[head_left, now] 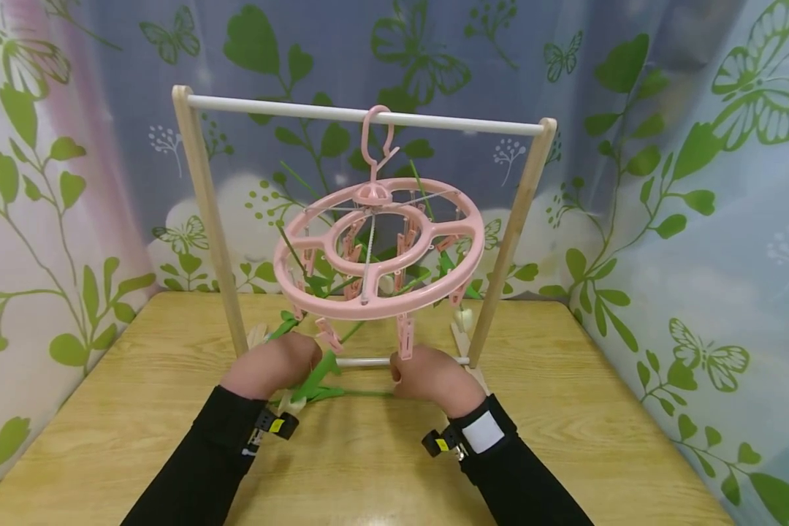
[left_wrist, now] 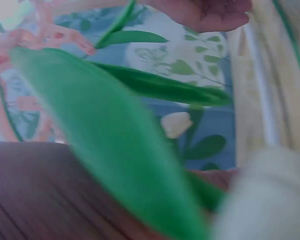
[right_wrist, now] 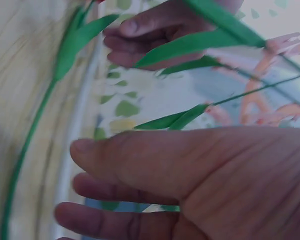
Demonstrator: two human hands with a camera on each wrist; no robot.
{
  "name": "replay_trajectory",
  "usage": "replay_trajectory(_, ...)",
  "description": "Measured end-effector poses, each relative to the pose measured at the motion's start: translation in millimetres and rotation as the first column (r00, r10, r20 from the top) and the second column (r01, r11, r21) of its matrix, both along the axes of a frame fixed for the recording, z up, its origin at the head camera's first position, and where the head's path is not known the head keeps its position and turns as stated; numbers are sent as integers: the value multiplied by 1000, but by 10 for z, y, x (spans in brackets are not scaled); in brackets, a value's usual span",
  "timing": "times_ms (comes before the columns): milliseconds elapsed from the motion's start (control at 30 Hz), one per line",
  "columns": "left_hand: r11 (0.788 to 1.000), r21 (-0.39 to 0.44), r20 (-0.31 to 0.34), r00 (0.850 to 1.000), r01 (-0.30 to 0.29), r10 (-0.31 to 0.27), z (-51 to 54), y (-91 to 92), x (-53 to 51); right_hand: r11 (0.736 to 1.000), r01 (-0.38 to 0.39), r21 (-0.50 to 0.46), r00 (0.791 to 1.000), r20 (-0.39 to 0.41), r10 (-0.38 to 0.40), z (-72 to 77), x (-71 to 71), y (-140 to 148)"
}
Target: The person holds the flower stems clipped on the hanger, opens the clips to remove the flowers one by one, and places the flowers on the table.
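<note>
Left hand (head_left: 276, 365): fingers loose and slightly bent, narrow spread, no grip on anything that I can see; leaves cover part of it in both wrist views. It's right by a broad green leaf (head_left: 318, 376), can't tell if touching. Right hand (head_left: 437, 376): holding nothing, thumb and fingers out with gaps between them, near the lower rod (head_left: 368, 362); contact unclear. The 2 hands face each other, well apart, below the front rim of the pink drying rack (head_left: 384, 286). Rack is round, 2 concentric rings, hung by its hook (head_left: 366, 135) over the white top bar (head_left: 302, 110) of a stand with 2 wooden posts (head_left: 513, 234), and sits tilted. Pink clips (head_left: 405, 337) dangle all round it; several have green-stemmed flowers in them. 1 white bloom (head_left: 463, 318) hangs head down by the right post; another pale bloom (head_left: 292, 403) is just under the left wrist. Separate green stem (head_left: 368, 393) with leaves lies on the wood-grain table (head_left: 565, 438), in front of the lower rod; right wrist view shows a bit of red by its leaves. Leaf-and-butterfly curtain (head_left: 664, 183) behind. Black sleeves (head_left: 197, 446), 1 small camera (head_left: 279, 424) on each wrist.
</note>
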State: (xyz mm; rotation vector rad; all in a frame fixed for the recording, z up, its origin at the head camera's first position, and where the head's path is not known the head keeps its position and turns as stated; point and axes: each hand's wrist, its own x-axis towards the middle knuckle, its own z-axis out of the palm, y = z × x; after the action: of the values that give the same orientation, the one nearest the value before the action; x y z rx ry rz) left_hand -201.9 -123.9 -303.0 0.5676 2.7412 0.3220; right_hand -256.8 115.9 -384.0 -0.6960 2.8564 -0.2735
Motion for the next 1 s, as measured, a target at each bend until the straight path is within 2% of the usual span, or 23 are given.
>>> replay_trajectory(33, 1000, 18, 15, 1000, -1, 0, 39, -2, 10, 1000, -4, 13, 1000, 5, 4, 42, 42, -16)
replay_trajectory(67, 999, 34, -1, 1000, 14, -14, 46, -20, 10, 1000, -9, 21, 1000, 11, 9, 90, 92, -33)
replay_trajectory(100, 999, 40, -27, 999, 29, -28, -58, -76, -80, 999, -16, 29, 1000, 16, 15, 137, 143, -50)
replay_trajectory(133, 999, 44, -39, 999, 31, -29, -95, -102, -139, 999, -23, 34, 1000, 21, 22, 186, 200, -65)
replay_trajectory(167, 997, 35, -87, 994, 64, -61, -210, -165, -238, 998, -39, 47, 999, 19, 38, 232, 252, -79)
replay_trajectory(200, 994, 24, -150, 984, 103, -99, -318, -232, -316, 997, -56, 55, 998, 15, 55, 274, 301, -89)
replay_trajectory(233, 989, 13, -214, 967, 146, -140, -403, -299, -374, 996, -71, 61, 997, 12, 71, 321, 354, -101)
replay_trajectory(300, 983, 4, -305, 936, 185, -175, -429, -355, -406, 991, -109, 80, 994, -10, 111, 399, 451, -116)
replay_trajectory(367, 980, 9, -333, 925, 199, -185, -376, -364, -376, 985, -143, 97, 989, -27, 146, 478, 547, -130)
replay_trajectory(400, 980, 17, -330, 926, 201, -184, -337, -366, -355, 983, -155, 102, 987, -29, 158, 521, 600, -134)
replay_trajectory(500, 989, 33, -263, 956, 141, -128, -165, -329, -277, 976, -190, 107, 981, -25, 194, 647, 746, -146)
replay_trajectory(600, 996, 18, -250, 965, 89, -81, -22, -326, -170, 971, -217, 99, 975, -27, 221, 774, 877, -150)
replay_trajectory(700, 999, 29, -270, 962, 43, -34, 93, -348, -70, 967, -241, 80, 967, -60, 247, 889, 985, -123)
replay_trajectory(833, 998, 59, -300, 954, 15, 3, 181, -405, 46, 964, -264, 22, 957, -122, 265, 1016, 1117, -24)
replay_trajectory(933, 998, 56, -324, 946, 5, 14, 220, -436, 116, 962, -269, -49, 944, -213, 253, 1091, 1209, 72)
replay_trajectory(1000, 999, 43, -337, 941, -1, 16, 246, -445, 154, 948, -290, -130, 916, -325, 235, 1123, 1250, 121)
